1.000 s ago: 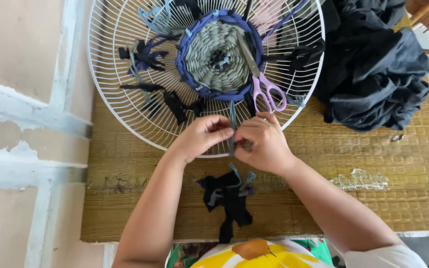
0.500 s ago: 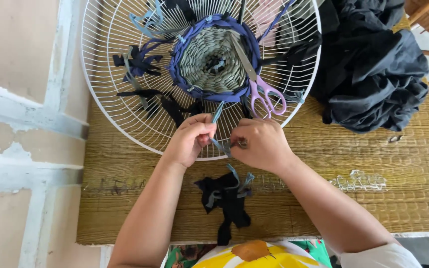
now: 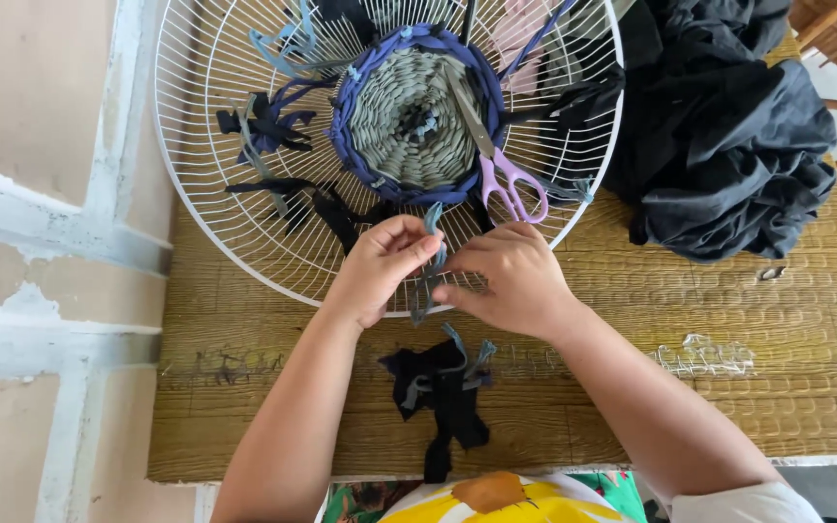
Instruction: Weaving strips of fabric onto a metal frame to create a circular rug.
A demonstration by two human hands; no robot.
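Head view looks straight down on a woven-mat counter carrying a white wire fan guard, its centre filled by a round woven disc of grey-green strips edged in blue. Right of it lies a heap of dark cloth, its edge touching the guard's rim.

At the guard's near rim both hands work one grey-blue fabric strip. The left hand is closed narrow, pinching the strip between thumb and fingertips; the right hand is curled shut on the strip's lower part. The strip looks thin, so a hard pull could snap it or slide it off the wire, and a loose one could leave it slack.

Purple-handled scissors rest on the wires just beyond the right hand's knuckles; a hand lifted carelessly could knock them. Loose black scraps lie near the counter's front edge and could be brushed off by a forearm.
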